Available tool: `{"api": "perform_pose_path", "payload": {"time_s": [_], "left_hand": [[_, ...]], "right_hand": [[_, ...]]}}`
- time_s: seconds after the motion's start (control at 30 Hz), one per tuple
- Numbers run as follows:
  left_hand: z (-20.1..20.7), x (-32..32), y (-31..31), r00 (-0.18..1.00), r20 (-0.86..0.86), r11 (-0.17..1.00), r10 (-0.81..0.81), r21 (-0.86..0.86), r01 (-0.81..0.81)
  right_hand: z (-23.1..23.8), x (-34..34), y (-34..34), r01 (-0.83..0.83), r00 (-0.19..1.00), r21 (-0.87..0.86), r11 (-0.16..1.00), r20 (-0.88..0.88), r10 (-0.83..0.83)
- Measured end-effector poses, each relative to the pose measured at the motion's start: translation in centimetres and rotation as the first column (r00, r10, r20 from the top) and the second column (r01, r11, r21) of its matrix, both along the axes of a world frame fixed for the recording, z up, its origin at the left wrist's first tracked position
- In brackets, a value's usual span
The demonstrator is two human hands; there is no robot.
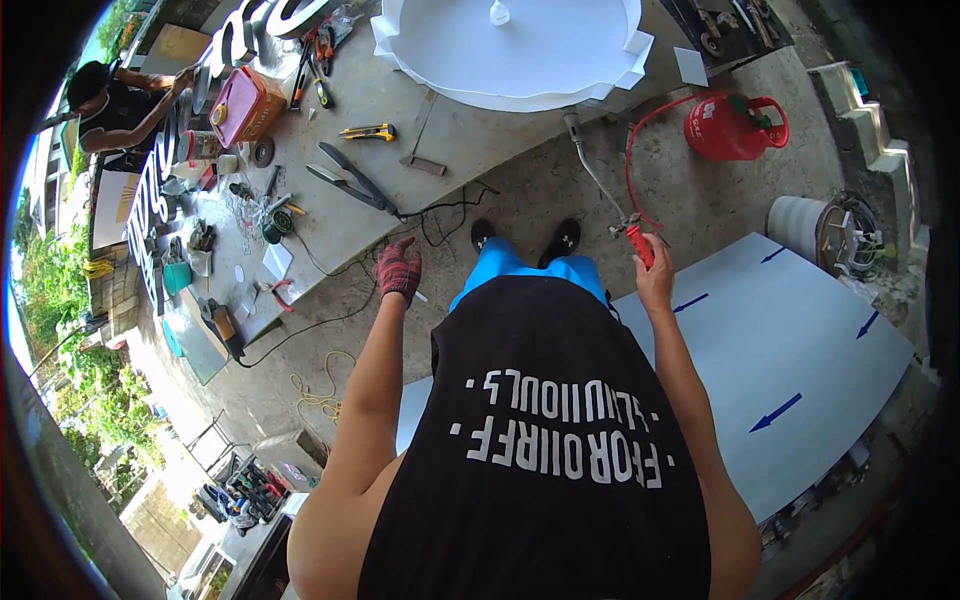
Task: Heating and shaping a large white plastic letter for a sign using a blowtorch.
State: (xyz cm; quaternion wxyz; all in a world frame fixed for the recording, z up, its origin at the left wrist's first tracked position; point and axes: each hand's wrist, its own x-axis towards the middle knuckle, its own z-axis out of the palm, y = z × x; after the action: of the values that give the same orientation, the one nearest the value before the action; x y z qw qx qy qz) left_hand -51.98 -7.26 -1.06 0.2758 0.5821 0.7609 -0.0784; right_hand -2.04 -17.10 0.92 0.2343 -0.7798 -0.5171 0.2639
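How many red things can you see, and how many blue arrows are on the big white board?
Red gas tank: 1
Red hose: 1
Red torch handle in the right hand: 1
Red-patterned glove on the left hand: 1
Blue arrows on the white board: 4
Total: 8

A yellow utility knife (pixel 368 131) and long black shears (pixel 352 179) are lying on the workbench (pixel 470 125) beyond the fingers, beside an orange toolbox (pixel 246 104); another person (pixel 112 105) is working far left.
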Motion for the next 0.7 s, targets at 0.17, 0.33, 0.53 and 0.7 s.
{"api": "perform_pose_path", "payload": {"time_s": [0.17,0.33,0.53,0.7], "left_hand": [[0.4,-0.2,0.4,0.999,0.032,1.000,0.021,-0.015,-0.020],[0.1,-0.9,0.9,1.000,-0.002,0.999,-0.014,0.043,0.014],[0.7,-2.0,1.8,0.999,-0.011,1.000,-0.030,0.007,0.030],[0.4,-3.2,1.9,0.999,0.015,0.999,-0.029,0.036,0.028]], "right_hand": [[-0.3,-1.0,-0.1,-0.006,0.999,0.028,1.000,-0.039,0.007],[-0.1,-2.3,-0.2,0.003,0.999,0.024,1.000,-0.036,-0.002],[-0.3,-3.5,-0.3,0.012,0.999,0.029,1.000,-0.034,-0.011],[-0.4,-4.2,-0.3,0.005,0.999,0.040,0.999,-0.036,-0.003]]}}
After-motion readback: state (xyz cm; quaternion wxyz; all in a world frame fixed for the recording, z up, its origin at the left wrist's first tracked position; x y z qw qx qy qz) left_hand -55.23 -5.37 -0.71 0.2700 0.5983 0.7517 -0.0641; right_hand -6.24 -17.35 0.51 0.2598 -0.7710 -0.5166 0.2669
